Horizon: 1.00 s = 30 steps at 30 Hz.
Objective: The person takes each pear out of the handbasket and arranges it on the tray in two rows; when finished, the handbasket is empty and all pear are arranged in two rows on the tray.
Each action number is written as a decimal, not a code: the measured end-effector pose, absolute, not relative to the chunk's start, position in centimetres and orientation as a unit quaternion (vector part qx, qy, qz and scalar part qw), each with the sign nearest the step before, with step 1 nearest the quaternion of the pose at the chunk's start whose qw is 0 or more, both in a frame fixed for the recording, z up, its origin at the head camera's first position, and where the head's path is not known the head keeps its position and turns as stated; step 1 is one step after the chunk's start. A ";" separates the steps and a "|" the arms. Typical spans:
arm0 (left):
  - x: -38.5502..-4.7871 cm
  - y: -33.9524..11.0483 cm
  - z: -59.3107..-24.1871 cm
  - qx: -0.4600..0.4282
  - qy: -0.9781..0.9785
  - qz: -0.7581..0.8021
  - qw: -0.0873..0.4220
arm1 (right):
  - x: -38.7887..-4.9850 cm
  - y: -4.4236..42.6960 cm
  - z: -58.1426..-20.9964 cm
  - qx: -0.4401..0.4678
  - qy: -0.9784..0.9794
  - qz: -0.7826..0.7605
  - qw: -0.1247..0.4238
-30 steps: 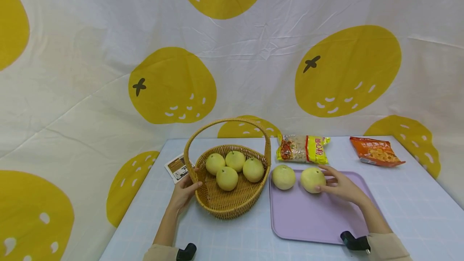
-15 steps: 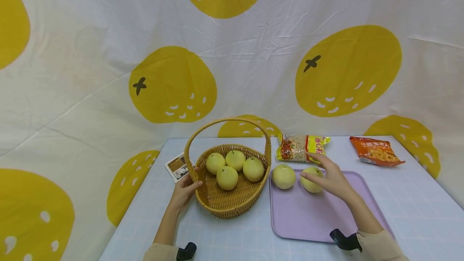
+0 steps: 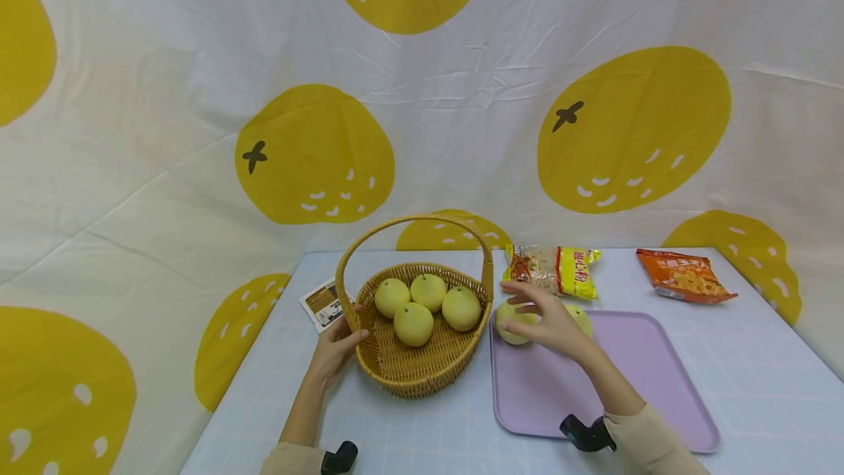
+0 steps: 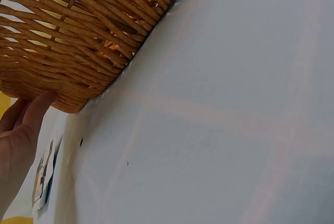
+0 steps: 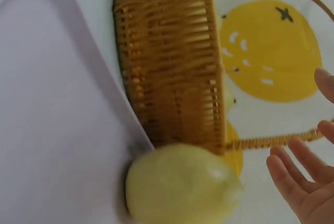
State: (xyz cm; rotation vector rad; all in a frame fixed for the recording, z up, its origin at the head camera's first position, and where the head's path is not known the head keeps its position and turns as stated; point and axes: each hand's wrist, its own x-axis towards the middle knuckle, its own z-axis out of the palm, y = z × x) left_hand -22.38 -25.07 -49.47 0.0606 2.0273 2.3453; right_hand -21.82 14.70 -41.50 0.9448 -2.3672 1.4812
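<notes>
My left hand holds the wicker basket at its left side, the thumb over the rim by the handle's foot. In the left wrist view, the left hand's fingers touch the outer weave. Several round, pale yellow pears lie inside the basket. On the left end of the purple tray is a pear, with my right hand over it, fingers spread and nothing held. A second tray pear is partly hidden behind that hand. The right wrist view shows a gap between fingers and the nearer pear.
Behind the tray lies a yellow-and-red food packet. An orange snack bag is at the back right. Left of the basket is a flat printed card or packet. A fruit-patterned curtain hangs behind the table.
My right hand has let go of the right-hand tray pear and moved left, over the other tray pear. The left hand and basket have stayed in place.
</notes>
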 end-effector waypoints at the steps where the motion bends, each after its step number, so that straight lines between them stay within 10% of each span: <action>1: -22.4 -25.1 -49.5 0.018 0.653 0.757 0.021 | -21.9 14.3 -41.6 0.324 -0.795 0.506 0.088; 30: -22.6 -25.2 -49.9 0.024 0.666 0.745 0.010 | -26.3 5.6 -41.6 0.389 -0.806 0.438 -0.076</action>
